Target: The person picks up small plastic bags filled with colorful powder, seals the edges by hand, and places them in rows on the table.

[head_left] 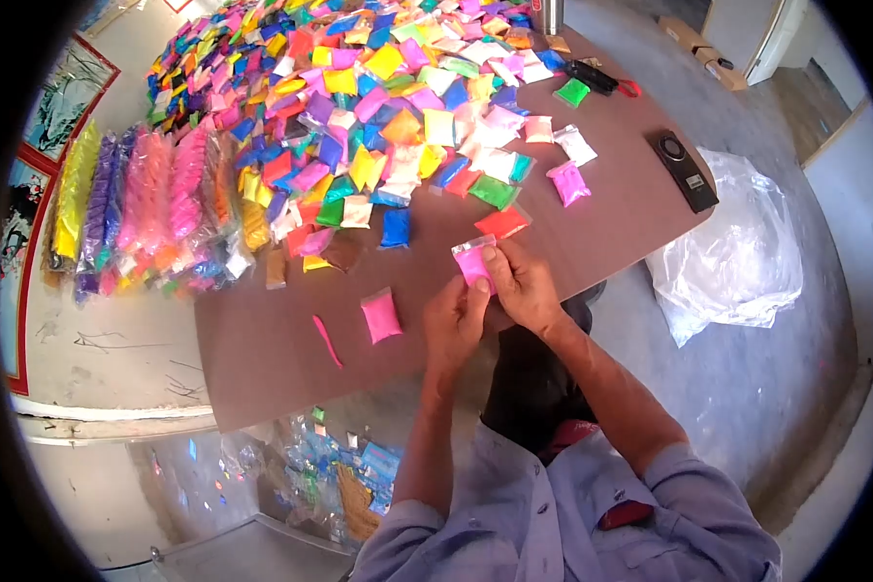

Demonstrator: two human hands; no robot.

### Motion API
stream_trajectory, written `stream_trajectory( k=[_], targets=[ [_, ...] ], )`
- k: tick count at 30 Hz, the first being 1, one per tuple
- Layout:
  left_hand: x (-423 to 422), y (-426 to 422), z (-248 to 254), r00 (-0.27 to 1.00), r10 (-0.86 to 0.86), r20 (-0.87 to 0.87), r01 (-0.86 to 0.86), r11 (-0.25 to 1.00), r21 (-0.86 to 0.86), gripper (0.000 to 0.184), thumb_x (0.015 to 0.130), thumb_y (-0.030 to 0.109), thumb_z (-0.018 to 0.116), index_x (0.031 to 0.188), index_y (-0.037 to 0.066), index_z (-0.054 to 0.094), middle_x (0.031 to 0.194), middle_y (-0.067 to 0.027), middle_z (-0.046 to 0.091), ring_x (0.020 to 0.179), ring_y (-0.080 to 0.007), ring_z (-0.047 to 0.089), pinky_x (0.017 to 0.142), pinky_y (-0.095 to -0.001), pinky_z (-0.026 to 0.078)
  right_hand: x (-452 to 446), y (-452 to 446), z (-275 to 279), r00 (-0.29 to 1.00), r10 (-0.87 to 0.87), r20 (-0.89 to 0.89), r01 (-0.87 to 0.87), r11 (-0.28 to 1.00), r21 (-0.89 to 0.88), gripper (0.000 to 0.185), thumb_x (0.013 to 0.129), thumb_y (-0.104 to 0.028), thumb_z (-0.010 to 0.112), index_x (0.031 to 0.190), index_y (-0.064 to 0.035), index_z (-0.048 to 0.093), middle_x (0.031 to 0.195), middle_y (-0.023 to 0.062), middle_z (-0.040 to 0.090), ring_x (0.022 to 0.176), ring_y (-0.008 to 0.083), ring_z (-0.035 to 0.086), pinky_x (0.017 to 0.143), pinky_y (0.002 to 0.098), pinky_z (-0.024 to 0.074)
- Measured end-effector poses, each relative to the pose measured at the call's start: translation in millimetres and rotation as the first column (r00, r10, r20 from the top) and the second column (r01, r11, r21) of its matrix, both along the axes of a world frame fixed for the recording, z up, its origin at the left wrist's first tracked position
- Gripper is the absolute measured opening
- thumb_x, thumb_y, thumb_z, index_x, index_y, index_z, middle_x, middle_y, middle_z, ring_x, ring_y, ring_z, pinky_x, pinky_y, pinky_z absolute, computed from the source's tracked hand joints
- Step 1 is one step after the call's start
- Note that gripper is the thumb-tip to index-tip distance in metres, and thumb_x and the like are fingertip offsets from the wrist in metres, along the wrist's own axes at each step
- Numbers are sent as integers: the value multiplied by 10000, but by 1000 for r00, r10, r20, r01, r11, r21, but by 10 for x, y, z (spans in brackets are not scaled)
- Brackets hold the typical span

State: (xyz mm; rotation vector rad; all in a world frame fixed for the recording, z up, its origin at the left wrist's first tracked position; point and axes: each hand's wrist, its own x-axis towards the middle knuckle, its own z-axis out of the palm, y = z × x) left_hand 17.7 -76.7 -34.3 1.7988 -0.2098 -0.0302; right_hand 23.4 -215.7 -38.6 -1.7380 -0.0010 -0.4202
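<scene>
Between both hands, over the table's near edge, is a small clear packet with pink content [474, 263]. My left hand [455, 320] grips its lower left side, thumb pressed on it. My right hand [524, 284] pinches its right side with thumb and fingers. To the left on the brown table [262, 359] lie another pink packet [381, 316] and a thin pink strip [327, 341]. Just beyond my hands lie a red packet [502, 222] and a blue packet [395, 228].
A large heap of coloured packets [359, 107] covers the far table. Bundles of long packets [155, 199] hang over its left edge. A black device [685, 171] lies at the right, near a metal bottle [550, 16]. A clear plastic bag [732, 247] stands beyond the right edge.
</scene>
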Motion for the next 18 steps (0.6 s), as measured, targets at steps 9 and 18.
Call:
stream_trajectory(
  k=[9, 18],
  targets=[
    [-5, -7, 75, 999, 32, 5, -32, 1000, 1, 293, 1005, 252, 656, 877, -9, 620, 637, 26, 490, 615, -48, 445, 536, -263, 369, 48, -7, -95, 995, 69, 70, -76, 992, 100, 296, 1039, -294, 611, 960, -11, 651, 715, 135, 592, 621, 192, 555, 598, 356, 475],
    [45, 64, -41, 999, 47, 15, -47, 999, -8, 261, 1011, 211, 644, 864, -4, 620, 720, 47, 517, 675, -50, 448, 577, -251, 374, -2, -37, 13, 992, 117, 43, -120, 989, 84, 230, 1021, -225, 624, 941, -10, 650, 681, 122, 561, 616, 128, 515, 566, 328, 446]
  ],
)
